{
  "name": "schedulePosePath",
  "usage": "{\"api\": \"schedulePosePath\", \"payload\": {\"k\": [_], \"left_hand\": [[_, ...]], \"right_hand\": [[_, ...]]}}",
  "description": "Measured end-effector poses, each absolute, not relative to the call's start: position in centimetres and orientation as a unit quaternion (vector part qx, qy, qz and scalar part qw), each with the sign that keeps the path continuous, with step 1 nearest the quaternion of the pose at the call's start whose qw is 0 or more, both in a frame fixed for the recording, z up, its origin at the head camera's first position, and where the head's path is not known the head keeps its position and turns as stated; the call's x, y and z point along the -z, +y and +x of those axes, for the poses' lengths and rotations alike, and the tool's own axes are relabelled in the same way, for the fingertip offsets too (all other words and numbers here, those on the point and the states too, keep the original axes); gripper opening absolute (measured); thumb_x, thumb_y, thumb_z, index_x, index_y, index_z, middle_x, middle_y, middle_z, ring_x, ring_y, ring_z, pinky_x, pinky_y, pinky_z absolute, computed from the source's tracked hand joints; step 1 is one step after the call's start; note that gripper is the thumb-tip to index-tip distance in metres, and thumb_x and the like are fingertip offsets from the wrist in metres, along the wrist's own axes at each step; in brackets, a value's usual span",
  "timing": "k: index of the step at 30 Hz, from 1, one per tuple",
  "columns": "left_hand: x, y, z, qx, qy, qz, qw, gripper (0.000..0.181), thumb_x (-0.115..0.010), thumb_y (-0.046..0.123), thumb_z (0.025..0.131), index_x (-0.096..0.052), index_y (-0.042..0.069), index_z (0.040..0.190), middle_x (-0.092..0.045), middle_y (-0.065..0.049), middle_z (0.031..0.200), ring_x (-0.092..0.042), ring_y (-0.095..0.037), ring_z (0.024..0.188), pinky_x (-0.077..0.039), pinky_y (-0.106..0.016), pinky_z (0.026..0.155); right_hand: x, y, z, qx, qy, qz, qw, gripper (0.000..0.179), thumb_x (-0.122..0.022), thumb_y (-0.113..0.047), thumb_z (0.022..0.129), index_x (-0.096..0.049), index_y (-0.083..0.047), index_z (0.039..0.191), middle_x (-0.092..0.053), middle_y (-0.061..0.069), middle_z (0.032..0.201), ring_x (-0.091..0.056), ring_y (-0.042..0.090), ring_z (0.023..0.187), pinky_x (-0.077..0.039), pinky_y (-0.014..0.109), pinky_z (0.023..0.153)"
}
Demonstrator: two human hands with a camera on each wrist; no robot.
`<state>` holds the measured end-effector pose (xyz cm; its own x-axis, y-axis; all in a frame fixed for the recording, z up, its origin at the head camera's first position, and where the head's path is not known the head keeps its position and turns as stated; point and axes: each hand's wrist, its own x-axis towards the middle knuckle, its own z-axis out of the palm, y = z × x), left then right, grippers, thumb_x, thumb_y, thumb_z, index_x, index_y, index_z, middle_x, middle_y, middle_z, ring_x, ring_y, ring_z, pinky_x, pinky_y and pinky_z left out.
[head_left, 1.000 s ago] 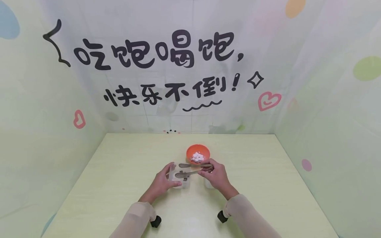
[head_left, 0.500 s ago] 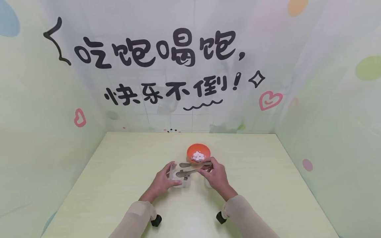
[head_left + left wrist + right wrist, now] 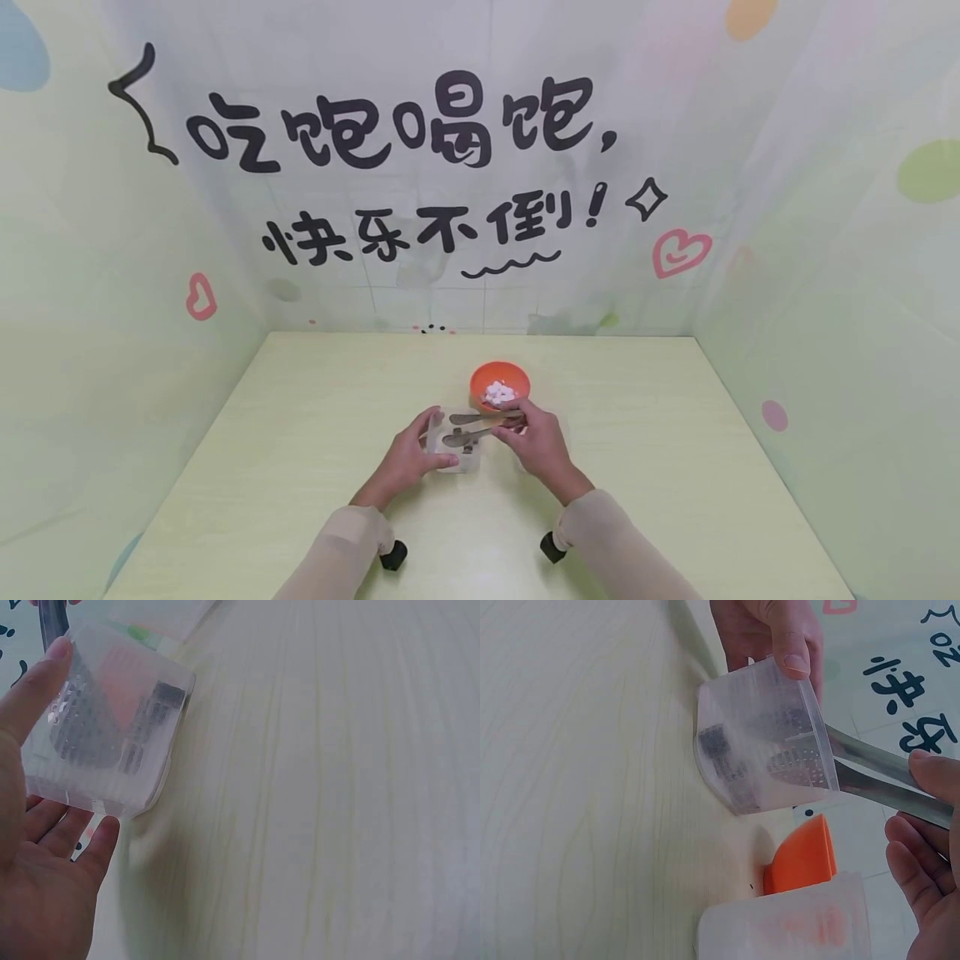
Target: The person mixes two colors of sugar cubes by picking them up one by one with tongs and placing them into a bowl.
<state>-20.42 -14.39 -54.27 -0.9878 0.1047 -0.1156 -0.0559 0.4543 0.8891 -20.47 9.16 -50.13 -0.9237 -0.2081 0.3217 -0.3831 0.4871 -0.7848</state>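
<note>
My left hand (image 3: 405, 462) grips a clear plastic box (image 3: 742, 697), thumb on the near side and fingers on the far side. The box stands on the table with small dark pieces (image 3: 718, 742) low inside. Metal tongs (image 3: 885, 791) are held by my right hand (image 3: 547, 446), between its thumb and fingers. Their perforated ends reach in through the box's mouth and stand apart above the dark pieces. No piece is visibly caught between them. Just beyond the hands is an orange bowl (image 3: 477, 379) with small white pieces (image 3: 498, 393) in it.
A second clear plastic box (image 3: 780, 930) stands under my right hand, mostly hidden in the head view. The pale wooden table (image 3: 337, 392) ends at printed curtains (image 3: 480, 275) at the back and both sides.
My right hand has shifted slightly left, toward the box in my left hand, with the tongs in its grip. The left hand, its box and the orange bowl stay in place.
</note>
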Motion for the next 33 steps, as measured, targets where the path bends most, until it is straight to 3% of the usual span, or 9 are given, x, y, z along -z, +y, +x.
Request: {"api": "schedulePosePath", "payload": {"k": [9, 21, 33], "left_hand": [[54.5, -14.5, -20.5, -0.529, 0.844, 0.022, 0.079, 0.099, -0.087, 0.023, 0.072, -0.031, 0.014, 0.152, -0.035, -0.015, 0.153, -0.04, -0.041, 0.133, -0.041, -0.051, 0.104], [54.4, -14.5, -20.5, -0.533, 0.842, 0.022, 0.076, 0.099, -0.088, 0.021, 0.071, -0.032, 0.013, 0.152, -0.036, -0.015, 0.152, -0.039, -0.041, 0.134, -0.04, -0.051, 0.105], [54.6, -14.6, -20.5, -0.535, 0.841, 0.027, 0.076, 0.101, -0.089, 0.026, 0.069, -0.032, 0.012, 0.152, -0.037, -0.014, 0.152, -0.039, -0.041, 0.133, -0.04, -0.051, 0.105]], "right_hand": [[49.8, 8.4, -20.3, -0.442, -0.879, 0.163, 0.071, 0.035, -0.08, -0.014, 0.081, -0.064, -0.007, 0.111, -0.069, -0.002, 0.088, -0.063, 0.01, 0.075, -0.054, 0.02, 0.061], [49.6, 8.6, -20.3, -0.433, -0.875, 0.197, 0.091, 0.03, -0.08, -0.012, 0.081, -0.064, -0.008, 0.106, -0.069, -0.003, 0.087, -0.063, 0.01, 0.076, -0.053, 0.021, 0.06], [49.3, 8.0, -20.3, -0.408, -0.892, 0.179, 0.076, 0.024, -0.078, -0.012, 0.082, -0.064, -0.01, 0.102, -0.067, -0.002, 0.09, -0.062, 0.01, 0.076, -0.053, 0.021, 0.06]]}}
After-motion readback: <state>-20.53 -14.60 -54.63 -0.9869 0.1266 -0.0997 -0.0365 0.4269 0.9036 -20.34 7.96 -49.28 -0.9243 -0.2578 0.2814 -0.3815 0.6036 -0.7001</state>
